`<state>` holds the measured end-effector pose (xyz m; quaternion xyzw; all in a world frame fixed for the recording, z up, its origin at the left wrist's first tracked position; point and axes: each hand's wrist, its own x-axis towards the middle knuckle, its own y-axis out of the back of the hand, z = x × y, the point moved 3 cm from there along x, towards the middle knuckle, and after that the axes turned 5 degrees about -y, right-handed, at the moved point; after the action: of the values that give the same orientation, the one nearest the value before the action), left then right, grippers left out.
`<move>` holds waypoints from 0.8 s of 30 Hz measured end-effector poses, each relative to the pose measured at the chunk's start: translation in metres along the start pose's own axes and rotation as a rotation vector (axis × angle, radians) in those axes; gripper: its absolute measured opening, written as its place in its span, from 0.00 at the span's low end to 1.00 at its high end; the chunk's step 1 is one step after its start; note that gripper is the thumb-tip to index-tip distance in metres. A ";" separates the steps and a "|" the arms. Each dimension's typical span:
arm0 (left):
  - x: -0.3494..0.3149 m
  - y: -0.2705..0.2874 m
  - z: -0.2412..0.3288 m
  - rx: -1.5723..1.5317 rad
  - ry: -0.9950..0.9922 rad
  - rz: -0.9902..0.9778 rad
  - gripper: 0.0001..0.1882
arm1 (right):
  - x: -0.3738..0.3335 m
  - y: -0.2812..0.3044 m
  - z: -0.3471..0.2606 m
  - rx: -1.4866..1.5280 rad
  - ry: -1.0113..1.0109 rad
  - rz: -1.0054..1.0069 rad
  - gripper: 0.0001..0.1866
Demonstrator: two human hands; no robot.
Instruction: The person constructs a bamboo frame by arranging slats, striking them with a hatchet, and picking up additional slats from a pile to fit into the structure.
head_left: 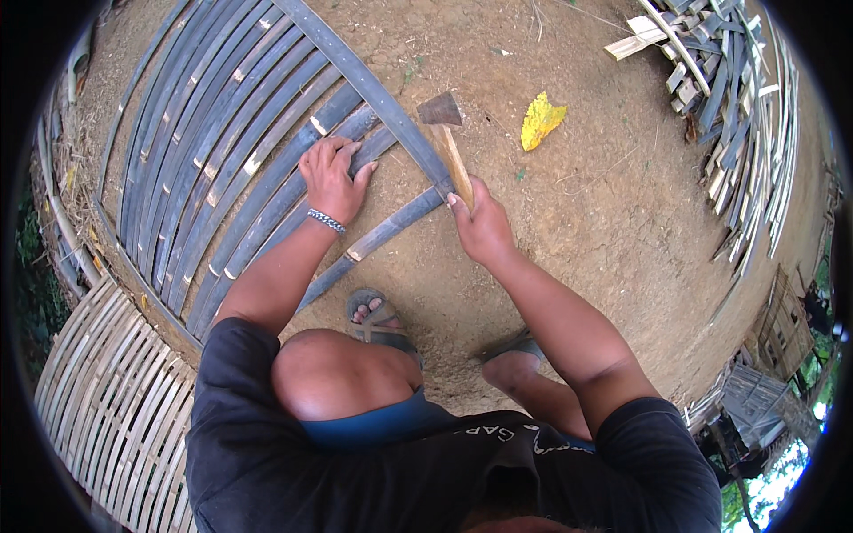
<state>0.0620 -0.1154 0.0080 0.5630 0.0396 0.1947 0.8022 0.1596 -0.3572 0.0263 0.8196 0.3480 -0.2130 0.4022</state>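
Observation:
My right hand [484,226] is wrapped around the wooden handle of a hatchet [455,160]. Its dark metal head [441,109] points away from me, beside the corner of a bamboo frame [355,74]. Long, split, grey-green bamboo slats [258,133] run side by side within that frame. My left hand [334,182], wearing a chain bracelet, lies over the slats near the frame's right edge. Its thumb and fingers are around one bamboo slat [364,124]. A separate end slat [382,235] meets the frame's corner close to the hatchet handle.
A heap of split bamboo strips [737,115] lies at the far right. A paler slatted panel [115,400] is at the lower left. One yellow leaf [541,121] rests on the bare dirt. My sandalled foot [378,315] is beside the end slat.

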 end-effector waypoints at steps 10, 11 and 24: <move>0.004 -0.001 0.002 0.003 0.016 -0.004 0.22 | 0.002 0.001 -0.003 0.005 0.004 0.018 0.23; 0.004 -0.001 0.002 0.004 0.015 -0.002 0.22 | 0.002 0.002 -0.004 0.008 -0.001 0.009 0.23; 0.002 0.001 0.000 -0.020 0.014 -0.003 0.22 | -0.003 0.007 -0.011 -0.056 -0.019 -0.035 0.23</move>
<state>0.0638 -0.1146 0.0093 0.5534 0.0441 0.1978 0.8079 0.1636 -0.3522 0.0382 0.7999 0.3642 -0.2178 0.4244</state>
